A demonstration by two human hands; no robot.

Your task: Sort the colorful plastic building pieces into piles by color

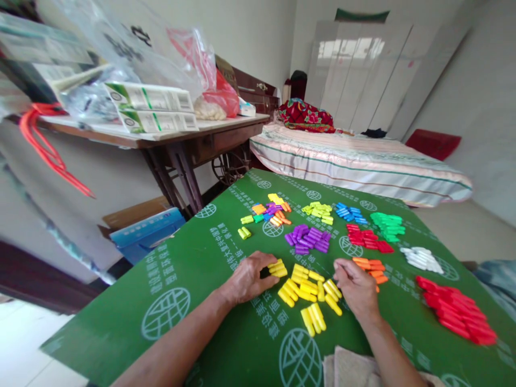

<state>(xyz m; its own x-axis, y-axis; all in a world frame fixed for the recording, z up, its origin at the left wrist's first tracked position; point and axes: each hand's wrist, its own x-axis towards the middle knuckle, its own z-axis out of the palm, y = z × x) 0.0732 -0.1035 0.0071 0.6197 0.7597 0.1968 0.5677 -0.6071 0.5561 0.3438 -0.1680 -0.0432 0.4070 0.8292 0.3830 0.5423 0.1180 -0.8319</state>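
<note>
Thumb and forefinger of my left hand [252, 277] close around a small bunch of short yellow plastic sticks [278, 267] on the green board [226, 344]. My right hand [355, 285] is closed, its fingers curled together beside the right edge of the yellow pile [308, 287]; whether anything is in them is hidden. In that pile the yellow sticks lie in small groups, with one group [313, 319] nearer to me. Orange sticks [371, 267] lie just past my right hand, partly behind it. Purple sticks [307, 238] are heaped beyond the yellow ones.
Farther back lie a mixed-colour heap [272, 209] and lime [318, 210], blue [350, 213] and green [387, 226] piles. Red [455, 309] and white [421, 259] piles sit to the right. A folded cloth [350, 368] is at the near edge. A cluttered table [153, 141] stands left, a bed [346, 161] behind.
</note>
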